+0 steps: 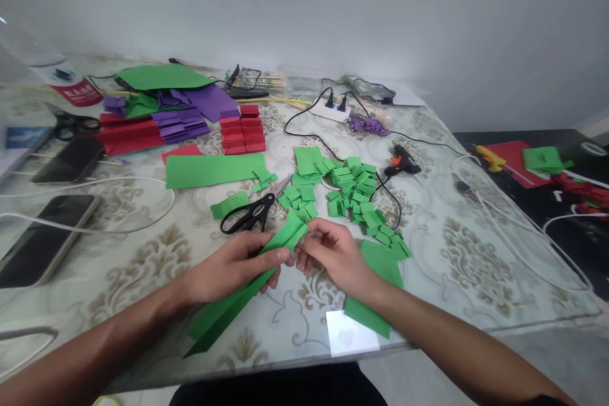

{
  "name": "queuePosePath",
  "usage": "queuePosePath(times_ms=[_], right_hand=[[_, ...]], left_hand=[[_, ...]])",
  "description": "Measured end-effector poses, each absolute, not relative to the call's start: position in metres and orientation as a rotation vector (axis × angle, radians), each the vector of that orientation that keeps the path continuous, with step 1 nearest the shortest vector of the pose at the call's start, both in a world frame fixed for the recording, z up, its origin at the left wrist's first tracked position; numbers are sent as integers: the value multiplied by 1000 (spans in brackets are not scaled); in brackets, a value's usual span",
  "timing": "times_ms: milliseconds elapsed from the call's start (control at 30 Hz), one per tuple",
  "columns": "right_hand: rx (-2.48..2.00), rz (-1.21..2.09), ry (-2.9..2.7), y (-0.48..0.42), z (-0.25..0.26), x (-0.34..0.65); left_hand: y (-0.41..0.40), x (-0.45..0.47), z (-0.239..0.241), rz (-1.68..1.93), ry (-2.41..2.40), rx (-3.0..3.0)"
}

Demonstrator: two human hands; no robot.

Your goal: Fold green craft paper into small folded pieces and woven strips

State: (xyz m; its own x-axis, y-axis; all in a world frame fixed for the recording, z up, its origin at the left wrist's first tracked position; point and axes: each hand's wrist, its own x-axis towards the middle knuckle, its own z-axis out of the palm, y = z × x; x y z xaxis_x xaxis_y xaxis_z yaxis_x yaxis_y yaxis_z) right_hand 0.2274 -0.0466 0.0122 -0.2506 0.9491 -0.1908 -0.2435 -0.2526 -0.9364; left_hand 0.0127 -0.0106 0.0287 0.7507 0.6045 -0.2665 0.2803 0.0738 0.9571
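Observation:
A long strip of green paper (233, 304), creased along its length, slants up between my two hands. My left hand (242, 263) is closed round its middle, thumb lying on top. At the strip's upper end, my right hand (330, 250) pinches the edge between thumb and fingers. Just beyond my hands lie black-handled scissors (252, 212), blades pointing away to the right. A heap of small folded green paper pieces (354, 190) spreads behind my right hand. Under my right forearm is a larger green sheet (380, 266). Another flat green strip (214, 169) lies farther back.
Two phones (47, 238) and a white cable lie at left, near a bottle (71, 82). Red folded strips (242, 130) and purple paper (181, 125) sit behind. A glue gun (402, 160) and power strip (330, 111) with black cords are at back right.

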Motion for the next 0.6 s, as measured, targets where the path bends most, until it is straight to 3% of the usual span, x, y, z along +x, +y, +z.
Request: queuePosePath(times_ms=[367,600], right_hand=[[-1047,1671,-1066,-47,8,229],[-952,1486,-1165,-50,3,232]], left_hand=[[-13,12,21,324,778,1512],[-14,12,18,301,782,1414]])
